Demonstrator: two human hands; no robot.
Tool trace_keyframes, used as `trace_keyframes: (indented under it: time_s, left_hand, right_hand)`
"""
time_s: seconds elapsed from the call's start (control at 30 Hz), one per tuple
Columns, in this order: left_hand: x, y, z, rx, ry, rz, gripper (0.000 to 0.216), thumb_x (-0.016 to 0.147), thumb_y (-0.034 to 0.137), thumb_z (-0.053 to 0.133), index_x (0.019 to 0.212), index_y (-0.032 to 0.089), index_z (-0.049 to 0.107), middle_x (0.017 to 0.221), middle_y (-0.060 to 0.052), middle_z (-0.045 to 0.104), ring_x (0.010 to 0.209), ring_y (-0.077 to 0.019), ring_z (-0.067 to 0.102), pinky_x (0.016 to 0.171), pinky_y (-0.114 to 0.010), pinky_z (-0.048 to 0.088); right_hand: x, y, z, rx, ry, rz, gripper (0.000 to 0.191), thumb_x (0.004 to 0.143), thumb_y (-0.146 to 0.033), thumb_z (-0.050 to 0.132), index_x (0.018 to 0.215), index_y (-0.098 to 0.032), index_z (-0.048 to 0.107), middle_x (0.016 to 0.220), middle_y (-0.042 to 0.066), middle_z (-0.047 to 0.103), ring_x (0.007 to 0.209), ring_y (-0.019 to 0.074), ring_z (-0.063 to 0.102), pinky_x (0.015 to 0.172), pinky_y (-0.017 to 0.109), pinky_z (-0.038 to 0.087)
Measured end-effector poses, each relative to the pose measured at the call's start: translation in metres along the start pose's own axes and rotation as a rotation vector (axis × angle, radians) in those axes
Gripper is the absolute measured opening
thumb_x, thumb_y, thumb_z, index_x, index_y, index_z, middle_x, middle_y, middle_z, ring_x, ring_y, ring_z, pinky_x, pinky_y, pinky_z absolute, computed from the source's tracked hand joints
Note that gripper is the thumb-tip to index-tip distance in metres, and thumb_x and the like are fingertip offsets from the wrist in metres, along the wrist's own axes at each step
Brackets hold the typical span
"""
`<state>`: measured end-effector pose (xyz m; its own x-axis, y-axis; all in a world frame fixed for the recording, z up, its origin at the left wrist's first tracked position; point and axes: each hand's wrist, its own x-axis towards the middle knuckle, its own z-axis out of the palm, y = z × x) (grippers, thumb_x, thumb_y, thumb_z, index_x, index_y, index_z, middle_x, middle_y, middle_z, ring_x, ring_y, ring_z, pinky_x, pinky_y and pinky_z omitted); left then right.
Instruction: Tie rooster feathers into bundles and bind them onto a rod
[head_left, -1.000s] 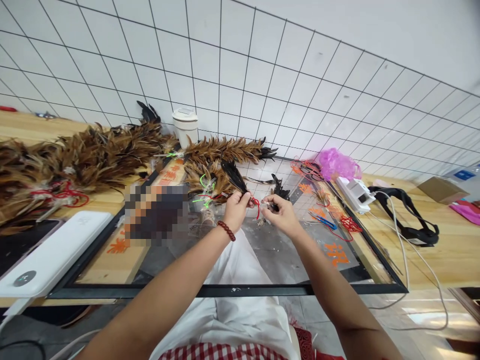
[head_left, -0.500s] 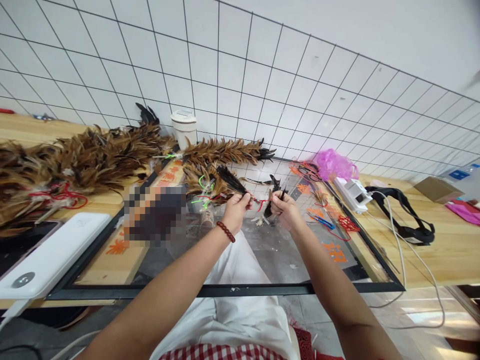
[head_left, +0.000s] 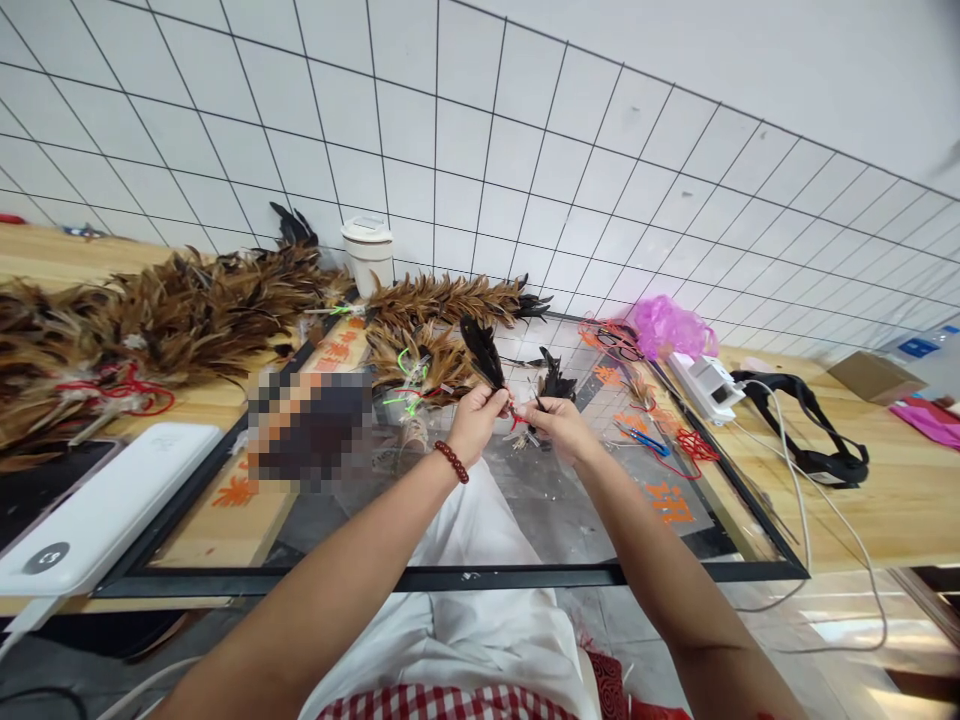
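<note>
My left hand (head_left: 478, 415) is closed on the lower ends of black feathers (head_left: 482, 350), whose tips point up and left. A short red string (head_left: 516, 416) shows at their base, between the two hands. My right hand (head_left: 559, 420) is pinched at this string; its fingertips partly hide the grip. Just behind the right hand lies a small pile of black feathers (head_left: 556, 382) on the glass, with pale quill ends (head_left: 525, 438) below. A brown feather bundle (head_left: 420, 365) tied with green string (head_left: 409, 385) lies left of my hands.
A glass panel with a black frame (head_left: 510, 579) spans the table. Brown feather strips (head_left: 450, 300) lie at the back and left, beside a white lidded cup (head_left: 367, 255). Right are a blue tool (head_left: 649, 442), red string (head_left: 697, 446), a pink bag (head_left: 671, 328) and a white power strip (head_left: 706, 385).
My right hand has moved left, closer to my left hand. The black feathers in my left hand have tilted more upright, and the red string gap between the hands has shortened.
</note>
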<state>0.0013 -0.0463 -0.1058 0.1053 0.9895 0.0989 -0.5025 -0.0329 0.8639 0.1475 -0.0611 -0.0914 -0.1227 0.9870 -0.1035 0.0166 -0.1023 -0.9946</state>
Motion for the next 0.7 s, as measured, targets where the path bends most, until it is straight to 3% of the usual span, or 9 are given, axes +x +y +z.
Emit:
trace_keyframes:
  time_s: [0.13, 0.23, 0.43, 0.53, 0.63, 0.7]
  left_hand:
    - [-0.001, 0.002, 0.0, -0.062, -0.03, -0.052, 0.02, 0.068, 0.03, 0.075, 0.07, 0.014, 0.063, 0.067, 0.0, 0.059, 0.06, -0.0086, 0.052, 0.062, -0.023, 0.044]
    - [-0.001, 0.002, 0.002, -0.064, -0.033, -0.018, 0.023, 0.066, 0.033, 0.077, 0.069, 0.013, 0.065, 0.066, -0.001, 0.059, 0.061, -0.0088, 0.051, 0.061, -0.022, 0.043]
    - [-0.002, 0.001, 0.004, -0.094, 0.025, -0.001, 0.026, 0.064, 0.035, 0.079, 0.071, 0.013, 0.067, 0.066, -0.001, 0.06, 0.059, -0.008, 0.05, 0.059, -0.022, 0.041]
    - [0.001, 0.003, 0.001, -0.164, 0.09, -0.025, 0.026, 0.064, 0.033, 0.079, 0.072, 0.014, 0.064, 0.071, -0.001, 0.062, 0.06, -0.0071, 0.052, 0.059, -0.021, 0.042]
    - [0.005, 0.005, -0.005, -0.226, 0.136, -0.042, 0.026, 0.066, 0.031, 0.079, 0.073, 0.014, 0.06, 0.075, 0.001, 0.063, 0.063, -0.0068, 0.055, 0.061, -0.021, 0.043]
    - [0.008, 0.007, -0.009, -0.252, 0.143, -0.049, 0.025, 0.069, 0.03, 0.077, 0.073, 0.015, 0.058, 0.075, 0.001, 0.062, 0.066, -0.0072, 0.057, 0.064, -0.022, 0.045]
  right_hand:
    - [0.0, 0.0, 0.001, 0.092, -0.009, 0.006, 0.032, 0.057, -0.04, 0.077, 0.068, -0.016, 0.059, 0.047, -0.009, 0.034, 0.041, 0.0028, 0.018, 0.042, 0.021, 0.012]
    - [0.002, 0.001, 0.002, 0.075, 0.081, -0.004, 0.026, 0.062, -0.038, 0.069, 0.068, -0.018, 0.055, 0.047, -0.01, 0.03, 0.041, 0.0038, 0.018, 0.041, 0.021, 0.014]
    - [0.006, 0.009, 0.001, -0.337, 0.252, -0.195, 0.021, 0.072, -0.039, 0.057, 0.068, -0.018, 0.054, 0.055, -0.005, 0.042, 0.051, 0.0078, 0.033, 0.047, 0.02, 0.026]
    - [0.002, 0.006, 0.001, -0.417, 0.043, -0.158, 0.022, 0.073, -0.039, 0.057, 0.067, -0.018, 0.054, 0.055, -0.006, 0.041, 0.051, 0.0074, 0.032, 0.048, 0.021, 0.025]
    - [-0.004, -0.001, -0.003, -0.331, -0.224, -0.042, 0.024, 0.07, -0.038, 0.061, 0.063, -0.017, 0.052, 0.052, -0.007, 0.038, 0.048, 0.0057, 0.027, 0.046, 0.021, 0.02]
    - [-0.007, -0.007, -0.012, -0.215, -0.301, 0.008, 0.024, 0.067, -0.037, 0.063, 0.063, -0.017, 0.052, 0.051, -0.007, 0.036, 0.045, 0.0048, 0.023, 0.045, 0.021, 0.016]
